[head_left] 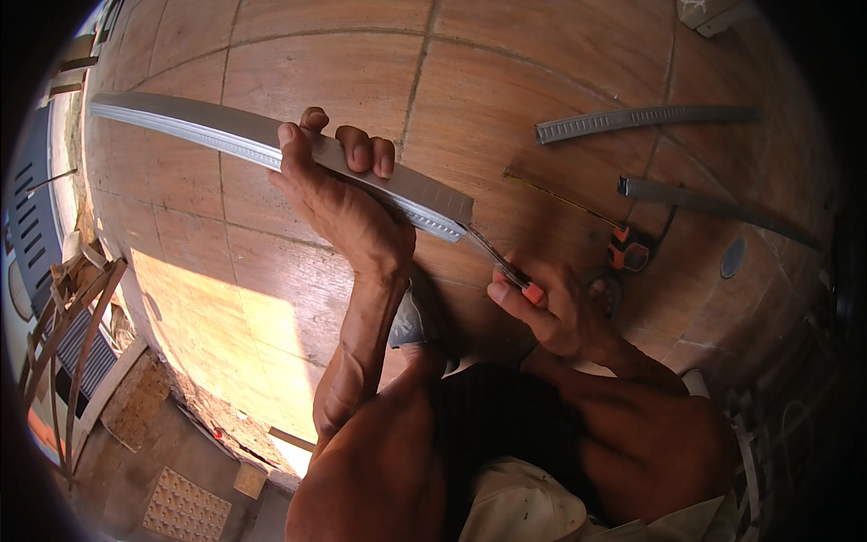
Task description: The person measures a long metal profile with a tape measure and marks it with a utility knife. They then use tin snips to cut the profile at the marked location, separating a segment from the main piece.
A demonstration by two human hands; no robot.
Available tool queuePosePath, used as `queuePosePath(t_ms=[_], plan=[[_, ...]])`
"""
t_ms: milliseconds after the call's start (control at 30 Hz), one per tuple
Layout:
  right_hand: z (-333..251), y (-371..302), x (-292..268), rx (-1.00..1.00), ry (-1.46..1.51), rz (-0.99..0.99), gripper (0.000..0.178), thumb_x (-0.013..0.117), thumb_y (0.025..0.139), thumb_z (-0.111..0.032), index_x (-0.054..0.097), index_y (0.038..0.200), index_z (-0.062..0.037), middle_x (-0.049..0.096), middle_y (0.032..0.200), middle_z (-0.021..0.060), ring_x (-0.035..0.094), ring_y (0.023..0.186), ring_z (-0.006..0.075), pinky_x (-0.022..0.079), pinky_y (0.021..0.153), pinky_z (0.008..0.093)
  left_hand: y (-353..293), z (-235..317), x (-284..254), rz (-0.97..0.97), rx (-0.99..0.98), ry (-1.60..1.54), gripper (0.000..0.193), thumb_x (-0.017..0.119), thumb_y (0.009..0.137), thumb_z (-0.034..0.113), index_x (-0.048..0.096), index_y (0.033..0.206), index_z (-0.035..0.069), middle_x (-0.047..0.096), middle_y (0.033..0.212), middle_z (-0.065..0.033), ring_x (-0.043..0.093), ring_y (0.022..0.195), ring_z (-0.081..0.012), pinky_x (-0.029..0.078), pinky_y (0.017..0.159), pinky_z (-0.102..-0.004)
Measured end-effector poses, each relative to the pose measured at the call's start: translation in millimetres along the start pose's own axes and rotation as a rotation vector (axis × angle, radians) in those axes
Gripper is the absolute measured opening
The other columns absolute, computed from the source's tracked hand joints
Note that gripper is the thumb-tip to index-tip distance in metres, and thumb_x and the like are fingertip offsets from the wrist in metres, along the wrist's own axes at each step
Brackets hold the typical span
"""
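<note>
My left hand (339,194) is wrapped round a long grey metal channel (212,126), which slants from the far left down toward the middle. The thumb and fingers grip it from both sides. In my right hand (555,303) are tin snips (492,251) with orange on the handles. Their slim metal jaws meet the channel's near right end; whether they are closed on the metal cannot be made out. A tape measure (629,249), black and orange, lies on the floor beyond my right hand, its yellow blade (564,194) pulled out.
Two shorter grey metal channel pieces, one farther off (646,119) and one nearer (722,210), lie on the tiled floor (316,77) at the right. Sunlight falls across the tiles at the lower left. Past the floor's left edge stand wooden slats (72,343).
</note>
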State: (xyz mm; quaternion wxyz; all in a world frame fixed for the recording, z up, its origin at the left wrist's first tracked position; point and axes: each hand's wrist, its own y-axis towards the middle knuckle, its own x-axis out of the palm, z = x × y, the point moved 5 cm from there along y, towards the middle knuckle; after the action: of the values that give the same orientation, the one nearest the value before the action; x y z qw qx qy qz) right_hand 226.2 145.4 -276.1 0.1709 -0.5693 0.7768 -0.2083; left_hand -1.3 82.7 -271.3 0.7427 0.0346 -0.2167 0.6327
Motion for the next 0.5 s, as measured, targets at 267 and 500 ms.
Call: queuePosePath(t_ms=[267, 500], plan=[[-3.6, -1.2, -3.3, -0.020, -0.066, 0.059, 0.030, 0.069, 0.102, -0.027, 0.064, 0.096, 0.0021, 0.059, 0.066, 0.0197, 0.064, 0.059, 0.0346, 0.049, 0.061, 0.0432, -1.5, 0.4, 0.6, 0.011, 0.030, 0.001, 0.038, 0.060, 0.109, 0.041, 0.046, 0.111, 0.005, 0.053, 0.099, -0.0061, 0.051, 0.066, -0.0114, 0.043, 0.050, -0.0293], [-6.6, -0.9, -4.6, -0.038, -0.113, 0.075, 0.026, 0.069, 0.102, -0.023, 0.064, 0.095, 0.0018, 0.059, 0.064, 0.0198, 0.066, 0.058, 0.0345, 0.050, 0.059, 0.0426, -7.0, 1.4, 1.8, -0.029, 0.005, -0.022, 0.032, 0.064, 0.107, 0.033, 0.042, 0.113, 0.011, 0.052, 0.110, -0.0032, 0.047, 0.075, -0.0097, 0.044, 0.057, -0.0242]])
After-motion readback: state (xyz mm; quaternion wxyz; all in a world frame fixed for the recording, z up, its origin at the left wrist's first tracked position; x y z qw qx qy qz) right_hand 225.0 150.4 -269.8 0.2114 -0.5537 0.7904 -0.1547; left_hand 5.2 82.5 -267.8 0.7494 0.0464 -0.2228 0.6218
